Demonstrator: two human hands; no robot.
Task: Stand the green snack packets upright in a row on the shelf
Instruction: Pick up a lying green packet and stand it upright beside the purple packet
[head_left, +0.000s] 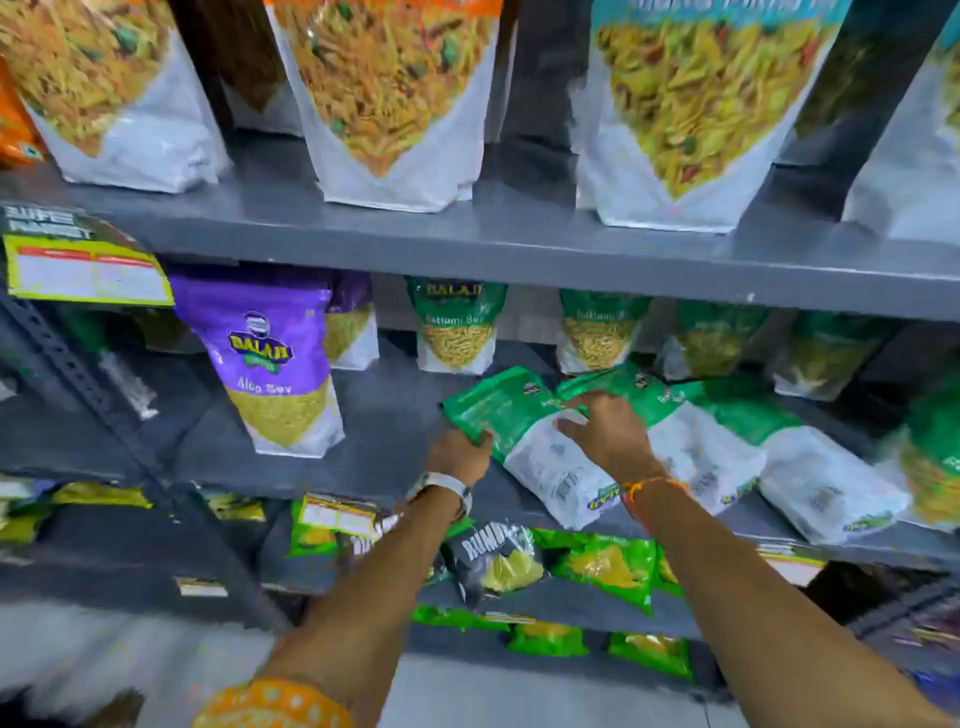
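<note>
Three green-and-white snack packets lie flat, backs up, on the grey middle shelf (374, 431). My left hand (460, 456) grips the left edge of the leftmost flat packet (511, 415). My right hand (605, 428) presses on top of the same packet, fingers curled over its upper edge. Two more flat packets (691, 441) (815, 478) overlap to the right. Behind them, several green packets stand upright in a row at the back, such as the one (456, 327) behind my left hand.
Two purple packets (275, 364) stand upright left of my hands. Large white pouches (384, 104) fill the upper shelf. Green and black chip bags (597, 566) sit on the lower shelf. A yellow price tag (88, 275) hangs at the left.
</note>
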